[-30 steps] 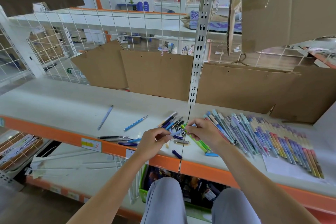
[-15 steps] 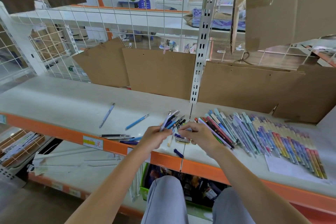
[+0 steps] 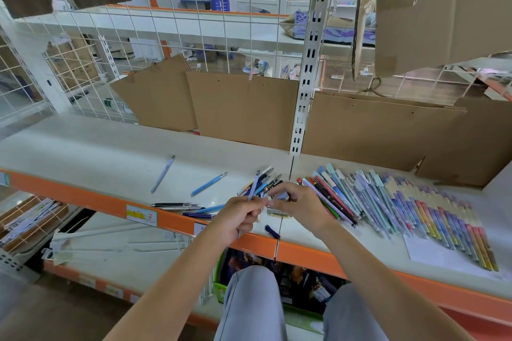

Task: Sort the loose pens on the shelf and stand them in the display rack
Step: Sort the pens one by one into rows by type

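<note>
My left hand (image 3: 240, 214) sits at centre frame, fingers curled round a pale lilac pen (image 3: 254, 185). That pen stands steeply, long axis running from my fingers up and slightly right, metal tip toward the top of the frame. My right hand (image 3: 297, 203) is just beside it, fingertips (image 3: 273, 202) meeting my left fingertips and pinching a small pale blue piece (image 3: 283, 196); what that piece is, I cannot tell.

Behind my hands lies a loose clump of pens (image 3: 267, 178) on the white shelf (image 3: 91, 147), mostly fanned with their tips toward the upper right. Left of that, a light blue pen (image 3: 209, 183) lies diagonally, tip to the upper right, and further left a pale grey-blue pen (image 3: 163, 173) lies steeper on the same slant. Near the orange shelf edge (image 3: 83, 196), left of my left hand, a black and silver pen (image 3: 176, 205) lies almost level across the frame, with a dark blue pen (image 3: 198, 215) below it. A short dark blue cap (image 3: 272, 231) lies at the edge between my wrists.

On the right, a long sorted row of pens (image 3: 410, 207) lies flat, side by side, each slanting from upper left to lower right, the far end resting on a white paper sheet (image 3: 432, 253). Brown cardboard panels (image 3: 243, 108) stand along the back.
</note>
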